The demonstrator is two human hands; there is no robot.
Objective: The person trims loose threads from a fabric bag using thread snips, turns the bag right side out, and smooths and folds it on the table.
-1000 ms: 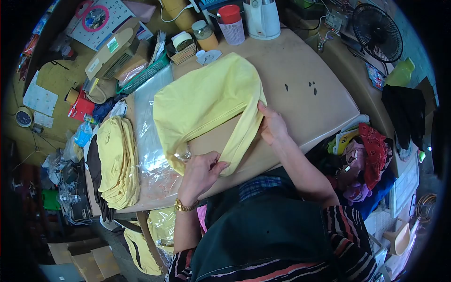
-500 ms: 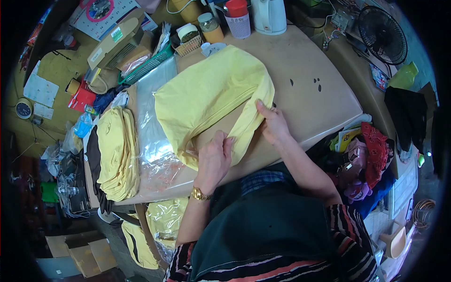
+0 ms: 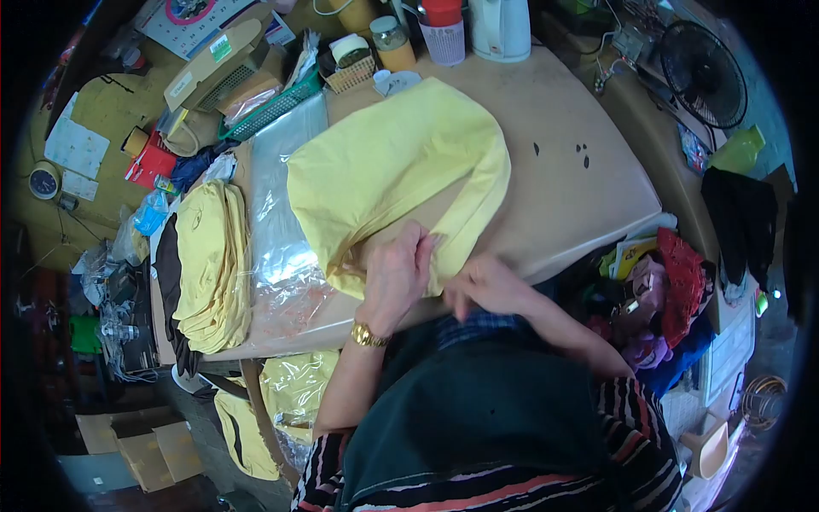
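A pale yellow cloth bag (image 3: 384,145) lies on the brown-topped table, its broad strap looping round toward my body. My left hand (image 3: 397,271), with a gold watch on the wrist, is closed on the near part of this strap, thumb and fingers pinched together. Just right of it, my right hand (image 3: 485,286) is by the strap's lower edge at the table's front. Motion smears its fingers, so whether they touch the cloth is unclear.
Clear plastic sheets (image 3: 286,196) lie left of the bag, beside a stack of folded yellow pieces (image 3: 211,264). Along the back stand a green basket (image 3: 273,111), a jar (image 3: 392,43) and a white kettle (image 3: 501,30). A black fan (image 3: 704,74) is at the right.
My right hand has come off the strap's right side and moved down and left, close to my left hand. My left hand keeps its hold, and the strap's right side now lies flatter.
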